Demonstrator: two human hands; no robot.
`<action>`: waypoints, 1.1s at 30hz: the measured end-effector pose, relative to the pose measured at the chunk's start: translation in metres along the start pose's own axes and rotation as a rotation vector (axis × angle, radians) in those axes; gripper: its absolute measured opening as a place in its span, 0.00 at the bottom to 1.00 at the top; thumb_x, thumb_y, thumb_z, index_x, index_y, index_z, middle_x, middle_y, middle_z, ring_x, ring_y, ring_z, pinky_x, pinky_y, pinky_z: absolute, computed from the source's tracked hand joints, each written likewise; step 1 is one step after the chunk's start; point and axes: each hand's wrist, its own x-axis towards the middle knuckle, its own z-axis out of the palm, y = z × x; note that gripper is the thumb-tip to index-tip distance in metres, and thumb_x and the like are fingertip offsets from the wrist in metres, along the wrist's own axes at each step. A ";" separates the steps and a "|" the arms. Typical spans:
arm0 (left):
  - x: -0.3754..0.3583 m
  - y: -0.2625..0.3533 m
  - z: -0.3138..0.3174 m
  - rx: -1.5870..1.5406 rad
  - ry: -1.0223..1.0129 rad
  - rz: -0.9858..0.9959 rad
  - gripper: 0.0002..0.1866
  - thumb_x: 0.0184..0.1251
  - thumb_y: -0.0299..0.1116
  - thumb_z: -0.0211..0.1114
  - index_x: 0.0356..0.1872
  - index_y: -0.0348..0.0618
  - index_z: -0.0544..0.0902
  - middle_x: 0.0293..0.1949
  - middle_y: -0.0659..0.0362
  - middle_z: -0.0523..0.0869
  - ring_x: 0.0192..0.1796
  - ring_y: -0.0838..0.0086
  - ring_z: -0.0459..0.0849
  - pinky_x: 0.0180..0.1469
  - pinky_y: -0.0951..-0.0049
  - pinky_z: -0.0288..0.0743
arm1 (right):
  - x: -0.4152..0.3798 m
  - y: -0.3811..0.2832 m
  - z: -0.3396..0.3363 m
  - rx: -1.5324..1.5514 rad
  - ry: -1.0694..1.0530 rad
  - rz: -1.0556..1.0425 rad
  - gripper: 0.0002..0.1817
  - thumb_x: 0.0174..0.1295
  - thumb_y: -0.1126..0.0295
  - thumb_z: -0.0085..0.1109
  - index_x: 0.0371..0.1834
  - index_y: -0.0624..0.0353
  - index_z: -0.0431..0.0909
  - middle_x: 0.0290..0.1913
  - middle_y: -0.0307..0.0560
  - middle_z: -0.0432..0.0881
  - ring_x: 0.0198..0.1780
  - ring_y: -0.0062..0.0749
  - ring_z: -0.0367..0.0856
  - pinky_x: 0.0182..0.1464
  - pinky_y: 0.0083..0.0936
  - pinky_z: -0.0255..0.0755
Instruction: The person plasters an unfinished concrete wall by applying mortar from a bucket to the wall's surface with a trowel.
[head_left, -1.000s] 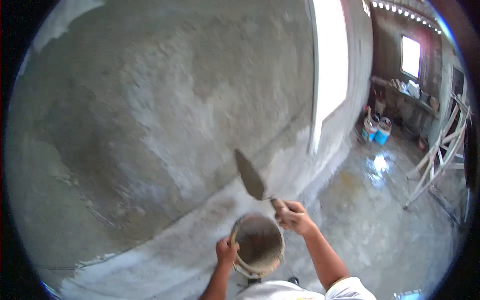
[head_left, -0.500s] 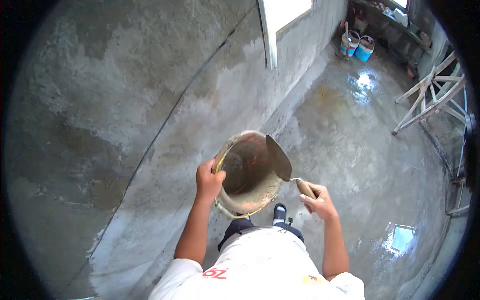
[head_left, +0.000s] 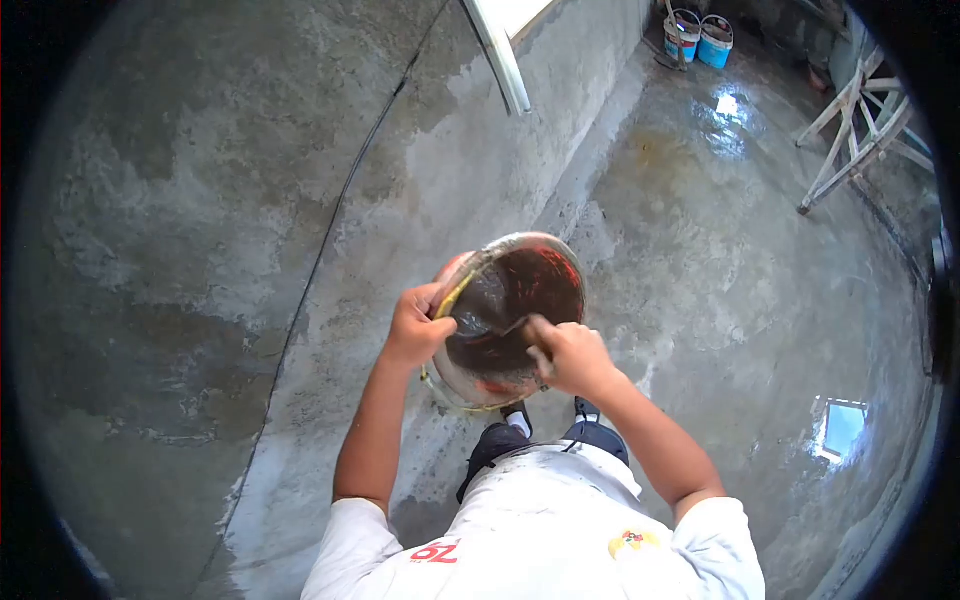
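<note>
My left hand point(head_left: 415, 325) grips the left rim of a round bucket point(head_left: 470, 385), which is tilted so that its mouth faces me. Grey mortar smears and reddish patches coat the inside wall. Closed round the handle of a trowel point(head_left: 487, 308), my right hand point(head_left: 570, 355) is at the bucket's mouth. The trowel's blade lies inside, against the left part of the interior, and its edges are hard to make out. A yellowish bail hangs along the lower left of the rim.
Two blue-and-white buckets point(head_left: 715, 45) stand at the far end of the wet concrete floor point(head_left: 690, 250). A wooden trestle point(head_left: 855, 135) is at the right. On the left rises a plastered wall point(head_left: 200, 200) with a dark cable point(head_left: 345, 185) along it.
The trowel has gone from the bucket's right rim to inside it, my right hand moving left with it. The bucket has shifted slightly upward in view, and the camera has turned.
</note>
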 end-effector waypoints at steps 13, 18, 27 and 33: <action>0.017 0.000 -0.058 0.062 -0.156 -0.104 0.07 0.43 0.18 0.60 0.26 0.38 0.79 0.26 0.72 0.75 0.29 0.86 0.69 0.30 0.79 0.62 | 0.027 -0.034 -0.009 -0.022 0.037 -0.062 0.15 0.60 0.64 0.63 0.49 0.51 0.75 0.30 0.56 0.84 0.34 0.55 0.87 0.35 0.51 0.79; 0.024 0.006 -0.069 0.107 -0.092 -0.082 0.07 0.43 0.18 0.60 0.27 0.38 0.80 0.25 0.72 0.76 0.28 0.86 0.70 0.30 0.79 0.63 | 0.021 -0.056 0.012 0.030 -0.129 -0.272 0.20 0.55 0.64 0.66 0.52 0.51 0.79 0.29 0.53 0.85 0.37 0.53 0.88 0.36 0.49 0.80; 0.018 -0.002 -0.080 0.248 -0.060 -0.049 0.04 0.45 0.19 0.60 0.22 0.39 0.76 0.24 0.73 0.72 0.27 0.87 0.66 0.28 0.77 0.58 | 0.048 -0.044 -0.037 -0.311 -0.025 -0.206 0.18 0.49 0.69 0.69 0.45 0.58 0.82 0.32 0.49 0.88 0.38 0.45 0.91 0.38 0.41 0.83; 0.027 0.018 -0.055 0.329 -0.053 0.029 0.03 0.47 0.20 0.61 0.23 0.37 0.75 0.23 0.72 0.71 0.28 0.85 0.66 0.27 0.75 0.58 | 0.058 -0.036 -0.027 -0.400 -0.186 -0.235 0.18 0.49 0.68 0.68 0.45 0.59 0.84 0.32 0.53 0.88 0.38 0.47 0.90 0.37 0.41 0.83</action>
